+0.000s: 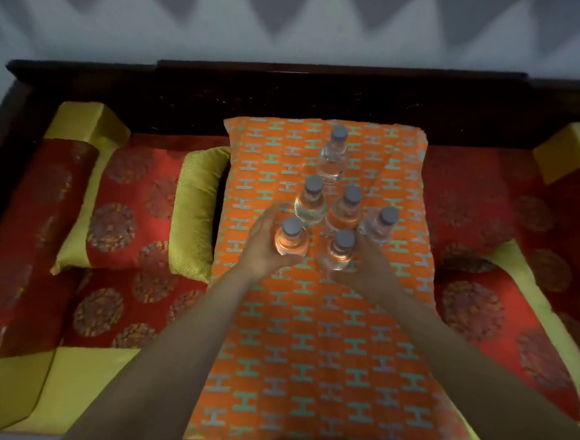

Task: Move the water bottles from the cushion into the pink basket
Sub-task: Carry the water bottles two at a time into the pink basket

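Note:
Several clear water bottles with grey caps stand upright on the orange patterned cushion (320,335). My left hand (266,244) wraps around the near-left bottle (291,238). My right hand (367,266) holds the near-middle bottle (340,252) from the right side. Others stand behind: one at the far back (334,154), one left of centre (311,202), one at centre (346,210), one at the right (380,226) just beyond my right hand. No pink basket is in view.
The cushion lies on a red and yellow-green sofa seat (126,313) with a dark wooden back (276,87). A red and green pillow (132,210) sits to the left, and another red and green cushion (505,303) to the right. A pale wall rises behind.

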Demonstrator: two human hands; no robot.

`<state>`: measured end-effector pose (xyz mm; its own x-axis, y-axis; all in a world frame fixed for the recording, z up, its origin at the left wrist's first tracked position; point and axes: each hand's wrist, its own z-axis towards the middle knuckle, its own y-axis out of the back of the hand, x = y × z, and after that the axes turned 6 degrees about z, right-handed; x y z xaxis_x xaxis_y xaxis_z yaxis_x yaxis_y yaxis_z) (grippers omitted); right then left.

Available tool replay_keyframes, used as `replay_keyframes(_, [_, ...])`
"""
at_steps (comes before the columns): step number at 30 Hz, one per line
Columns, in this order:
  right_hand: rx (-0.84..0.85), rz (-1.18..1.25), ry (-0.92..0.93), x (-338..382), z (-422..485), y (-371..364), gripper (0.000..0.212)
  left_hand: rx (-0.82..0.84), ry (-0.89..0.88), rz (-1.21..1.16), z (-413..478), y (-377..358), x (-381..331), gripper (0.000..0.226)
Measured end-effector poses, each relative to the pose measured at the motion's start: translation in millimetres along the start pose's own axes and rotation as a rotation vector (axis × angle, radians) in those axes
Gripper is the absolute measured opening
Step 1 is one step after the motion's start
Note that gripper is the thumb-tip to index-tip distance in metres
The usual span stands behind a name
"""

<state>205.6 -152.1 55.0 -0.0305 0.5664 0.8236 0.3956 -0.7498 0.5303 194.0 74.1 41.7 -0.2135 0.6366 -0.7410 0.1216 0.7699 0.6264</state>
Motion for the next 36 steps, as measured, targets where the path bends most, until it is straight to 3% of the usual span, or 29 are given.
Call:
replay_keyframes(13, [-0.16, -0.007, -0.025, -9.5, 8.7, -28.9, 0.055, 0.163, -0.114, -0.11, 28.3, -8.2, 26.7, 0.093])
replay_keyframes(19, [-0.187, 0.049, -0.052, -11.3, 3.7, -31.6, 0.056, 0.093, -0.101, -0.096, 18.6, -3.6, 22.3, 0.077])
replay_keyframes(25, [-0.379, 0.24, -0.077, 7.8, -21.7, -14.6, 0.062, 0.029, -0.049, -0.147, -4.8, 18.4, 11.0, 0.064])
replay_keyframes(31, [-0.557, 0.326, -0.072, 21.0, -68.3, 23.9, 0.054, 0.037, -0.18, -0.172, -25.9, 28.0, -18.9, 0.053])
replay_keyframes(36, [-0.709, 0.301, -0.09, 13.0, -130.7, 76.6, 0.057, 0.113, -0.305, -0.187, -35.0, 7.8, -69.9, 0.066])
